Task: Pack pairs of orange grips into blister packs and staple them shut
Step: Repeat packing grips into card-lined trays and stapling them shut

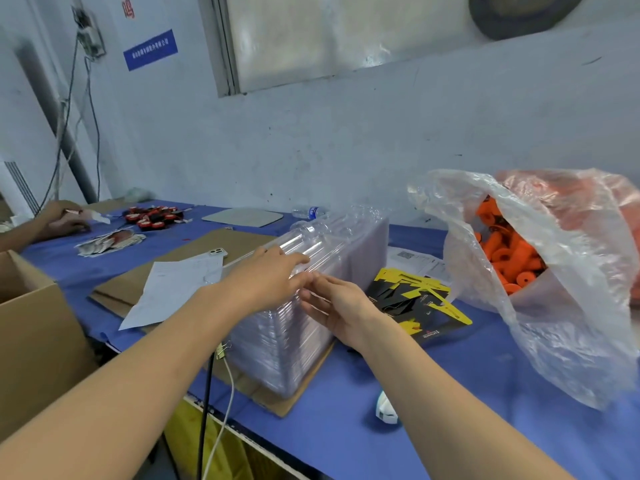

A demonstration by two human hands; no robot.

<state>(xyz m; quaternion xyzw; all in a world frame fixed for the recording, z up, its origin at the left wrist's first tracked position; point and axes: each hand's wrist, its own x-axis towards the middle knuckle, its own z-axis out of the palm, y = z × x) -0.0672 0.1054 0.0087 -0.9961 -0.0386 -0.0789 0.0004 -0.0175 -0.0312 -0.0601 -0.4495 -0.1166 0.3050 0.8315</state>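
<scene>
A tall stack of clear blister packs (304, 327) stands on a cardboard sheet on the blue table. My left hand (266, 278) lies flat on the top of the stack with straight fingers. My right hand (337, 306) touches the stack's near right upper edge, fingers loosely extended against the top pack. Orange grips (509, 251) fill a clear plastic bag (554, 306) at the right. Black and yellow insert cards (415, 303) lie between the stack and the bag.
A white stapler-like object (386, 408) sits near the front edge. An open cardboard box (34, 327) is at the left. Paper sheets (173, 289), a phone (218, 252), cables (214, 410) and another person's hands (62, 216) with red parts (152, 216) lie further left.
</scene>
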